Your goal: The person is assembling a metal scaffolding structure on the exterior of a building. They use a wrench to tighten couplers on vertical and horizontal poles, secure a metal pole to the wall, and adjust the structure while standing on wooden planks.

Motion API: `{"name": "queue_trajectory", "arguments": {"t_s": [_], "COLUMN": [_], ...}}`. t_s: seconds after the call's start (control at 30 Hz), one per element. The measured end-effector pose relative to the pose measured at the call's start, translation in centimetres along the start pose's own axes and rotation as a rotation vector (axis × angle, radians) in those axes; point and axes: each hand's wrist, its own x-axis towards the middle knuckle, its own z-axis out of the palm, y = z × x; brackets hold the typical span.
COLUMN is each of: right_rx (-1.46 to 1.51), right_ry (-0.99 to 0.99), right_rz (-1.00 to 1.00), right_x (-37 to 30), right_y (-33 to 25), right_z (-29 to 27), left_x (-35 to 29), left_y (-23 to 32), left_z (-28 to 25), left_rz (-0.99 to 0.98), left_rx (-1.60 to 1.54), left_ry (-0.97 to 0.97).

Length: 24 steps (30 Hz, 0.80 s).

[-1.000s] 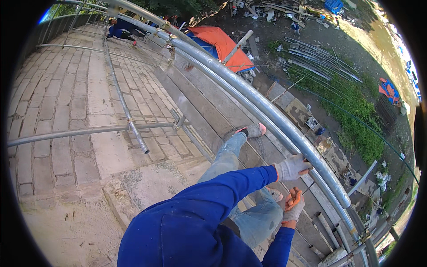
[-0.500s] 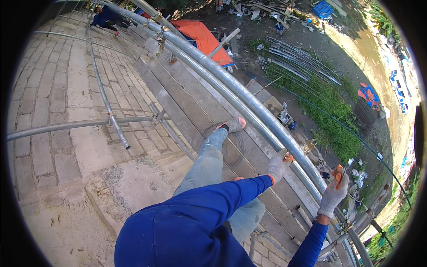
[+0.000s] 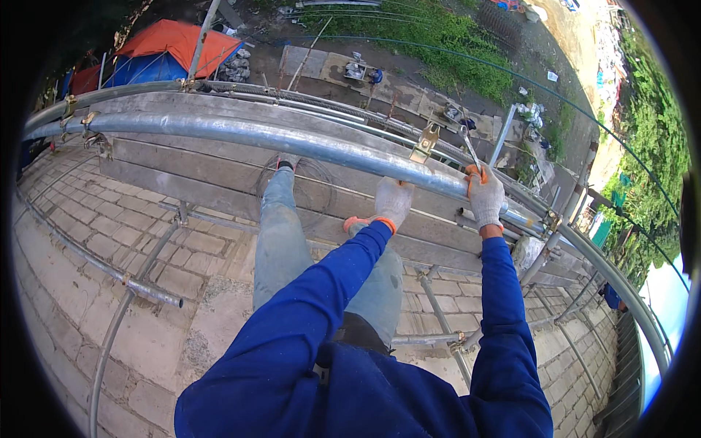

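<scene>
A thick silver scaffold pipe (image 3: 255, 135) runs across in front of me. My left hand (image 3: 394, 203), in a pale glove with orange fingertips, is closed over its near side. Further right my right hand (image 3: 485, 196), gloved the same way, is closed around a slim shiny wrench (image 3: 471, 148) that points up and away. The right hand rests against the pipe close to its right end. Between the hands, on the pipe's far side, a brass-coloured scaffold clamp (image 3: 425, 142) stands up with its jaw apart. The left fingers are partly hidden behind the pipe.
Grey planks (image 3: 168, 157) form the walkway under my feet, with a coil of wire (image 3: 314, 191) on them. A block wall (image 3: 146, 328) with more pipes lies on the near side. Beyond the rail, far below, are ground, grass (image 3: 445, 44) and an orange tarp (image 3: 171, 44).
My view has turned, so the pipe now runs across the picture. The right hand has come in from beyond the rail to the pipe with the wrench. The left hand stays on the pipe.
</scene>
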Motion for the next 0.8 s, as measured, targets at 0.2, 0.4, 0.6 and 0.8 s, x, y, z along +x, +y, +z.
{"name": "queue_trajectory", "arguments": {"t_s": [0.2,0.4,0.6,0.8], "right_rx": [-0.106,0.026,-0.245,-0.144], "right_ry": [0.071,0.176,0.223,-0.026], "right_rz": [0.056,-0.135,-0.401,-0.367], "right_x": [0.1,-0.1,2.8,4.0], "right_y": [-1.9,-1.1,0.3,1.2], "right_z": [0.4,1.7,4.9,4.3], "left_x": [-0.2,-1.9,-0.7,0.6], "left_y": [0.5,1.6,0.2,0.2], "left_z": [-0.1,-0.8,0.5,1.7], "left_rz": [0.509,0.272,0.397,0.405], "left_rx": [0.941,0.679,0.570,0.614], "left_ry": [-0.206,0.019,0.141,0.061]}}
